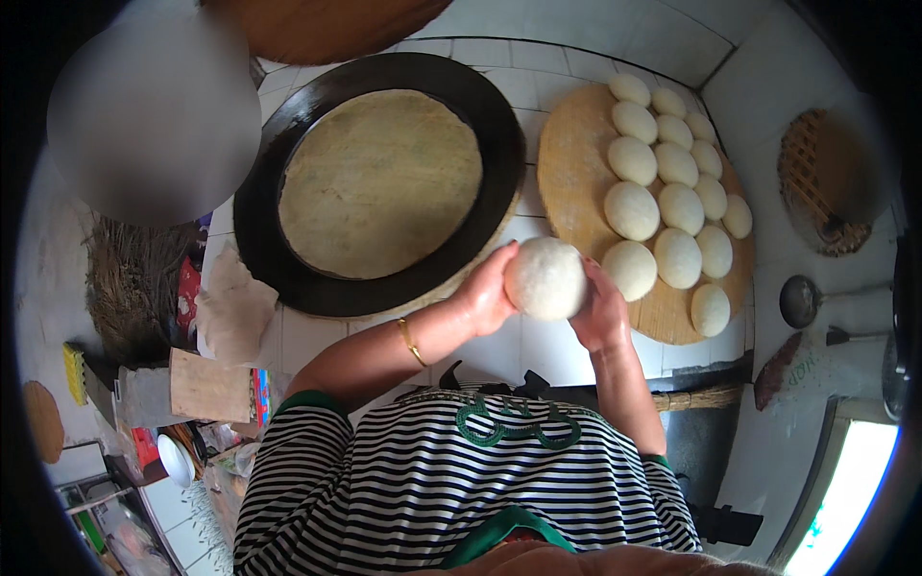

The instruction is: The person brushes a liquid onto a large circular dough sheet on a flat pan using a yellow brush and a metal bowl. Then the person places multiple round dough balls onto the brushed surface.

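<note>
Between my two hands, over the white tiled counter, I hold a round white dough ball. My left hand grips its left side, a gold bracelet on that wrist. My right hand cups its right side, close to the round wooden board. Several dough balls stand in rows on that board. Left of the board is a large black iron pan, with a round flat sheet lying inside it; its material I cannot tell.
A crumpled cloth lies at the counter's left edge, near a bundle of dry twigs. On the right wall hang a ladle and a woven basket. A brown round thing juts in at the top. Boxes and a white bowl stand lower left.
</note>
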A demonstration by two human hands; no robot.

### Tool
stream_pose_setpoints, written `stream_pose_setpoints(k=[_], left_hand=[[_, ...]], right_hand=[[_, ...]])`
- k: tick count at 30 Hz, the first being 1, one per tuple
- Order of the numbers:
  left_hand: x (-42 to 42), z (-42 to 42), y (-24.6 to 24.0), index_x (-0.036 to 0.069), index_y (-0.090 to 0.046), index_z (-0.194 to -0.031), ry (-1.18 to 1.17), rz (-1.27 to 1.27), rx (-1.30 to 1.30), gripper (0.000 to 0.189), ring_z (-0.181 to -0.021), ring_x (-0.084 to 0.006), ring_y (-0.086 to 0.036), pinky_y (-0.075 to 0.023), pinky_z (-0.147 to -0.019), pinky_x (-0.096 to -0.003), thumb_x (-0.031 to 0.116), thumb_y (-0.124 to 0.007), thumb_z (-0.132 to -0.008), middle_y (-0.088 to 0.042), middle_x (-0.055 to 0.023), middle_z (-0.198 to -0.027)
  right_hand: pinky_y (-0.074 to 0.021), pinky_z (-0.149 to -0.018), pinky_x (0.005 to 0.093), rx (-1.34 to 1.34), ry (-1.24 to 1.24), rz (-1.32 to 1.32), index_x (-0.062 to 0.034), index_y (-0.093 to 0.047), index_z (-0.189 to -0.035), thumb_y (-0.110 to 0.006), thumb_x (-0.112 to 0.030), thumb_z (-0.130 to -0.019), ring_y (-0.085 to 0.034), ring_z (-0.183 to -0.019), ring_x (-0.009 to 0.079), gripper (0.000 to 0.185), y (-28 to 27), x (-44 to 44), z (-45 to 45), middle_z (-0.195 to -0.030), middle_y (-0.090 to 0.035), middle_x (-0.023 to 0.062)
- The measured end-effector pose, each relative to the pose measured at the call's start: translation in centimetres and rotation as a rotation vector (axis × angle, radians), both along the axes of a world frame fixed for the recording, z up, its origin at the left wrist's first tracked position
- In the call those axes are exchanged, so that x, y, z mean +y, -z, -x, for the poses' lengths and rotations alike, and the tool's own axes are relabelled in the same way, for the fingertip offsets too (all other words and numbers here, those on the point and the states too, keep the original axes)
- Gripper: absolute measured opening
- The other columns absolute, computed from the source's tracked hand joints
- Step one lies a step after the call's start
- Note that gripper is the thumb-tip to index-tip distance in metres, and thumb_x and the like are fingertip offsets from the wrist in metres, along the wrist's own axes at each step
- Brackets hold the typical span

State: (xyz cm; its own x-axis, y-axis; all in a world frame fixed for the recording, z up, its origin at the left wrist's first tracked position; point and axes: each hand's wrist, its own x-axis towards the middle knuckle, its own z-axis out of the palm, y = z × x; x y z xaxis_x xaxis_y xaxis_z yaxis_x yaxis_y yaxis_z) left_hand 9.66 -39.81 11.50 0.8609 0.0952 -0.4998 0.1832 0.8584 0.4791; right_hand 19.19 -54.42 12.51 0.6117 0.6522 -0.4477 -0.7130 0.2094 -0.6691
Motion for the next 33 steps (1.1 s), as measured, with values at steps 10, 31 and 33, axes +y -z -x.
stream_pose_setpoints(k=[10,31,33], left_hand=[[24.4,4.9,0.6,0.009,-0.037,-0.138,-0.142,-0.202,0.192,0.056,-0.127,-0.0291,-0.047,-0.0337,-0.102,-0.0595,0.047,-0.033,-0.097,-0.047,-0.009,-0.138],[43.3,-0.3,14.7,0.015,-0.056,-0.125,-0.112,-0.566,0.41,0.049,-0.12,-0.024,-0.047,-0.0326,-0.101,-0.0498,0.05,-0.043,-0.094,-0.054,-0.0028,-0.132],[44.0,-0.5,14.6,0.015,-0.053,-0.129,-0.075,-0.607,0.566,0.052,-0.126,-0.0233,-0.043,-0.0289,-0.104,-0.0504,0.05,-0.044,-0.093,-0.051,-0.0035,-0.136]], right_hand=[[-0.0371,-0.097,0.0371,0.062,-0.238,0.074,-0.0014,-0.052,-0.117,-0.04,-0.025,-0.098,-0.051,-0.108,0.0219,0.033,2.5,25.4,2.1,-0.116,-0.055,0.0096],[-0.029,-0.106,0.037,-0.101,-0.156,0.312,-0.004,-0.05,-0.128,-0.049,-0.034,-0.091,-0.041,-0.124,0.0253,0.048,14.7,44.8,0.3,-0.131,-0.051,0.0111],[-0.0304,-0.106,0.0382,-0.348,-0.259,0.401,-0.003,-0.045,-0.135,-0.05,-0.029,-0.091,-0.04,-0.126,0.0272,0.051,13.9,44.3,0.5,-0.136,-0.047,0.0144]])
